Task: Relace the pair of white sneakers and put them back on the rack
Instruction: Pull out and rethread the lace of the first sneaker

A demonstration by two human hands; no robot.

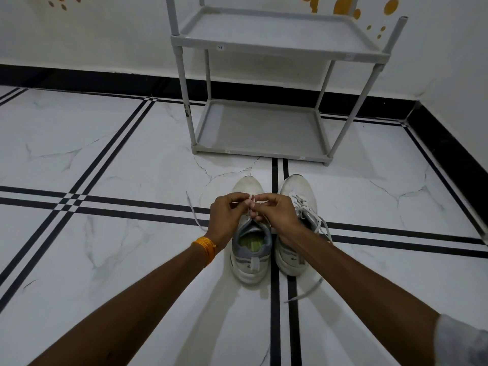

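Note:
Two white sneakers stand side by side on the floor, toes pointing away from me. Over the left sneaker (250, 257) my left hand (228, 217) and my right hand (277, 215) meet, both pinching its white lace (194, 215) above the tongue. One end of that lace trails off to the left across the floor. The right sneaker (298, 196) is laced, with loose lace ends lying on its right side and on the floor behind its heel. The grey shoe rack (280, 46) stands just beyond the sneakers, both visible shelves bare.
The floor is white marble tile with black double stripes (132, 204). A white wall with a black skirting (449, 154) runs behind the rack and along the right side. An orange thread band (204, 247) circles my left wrist.

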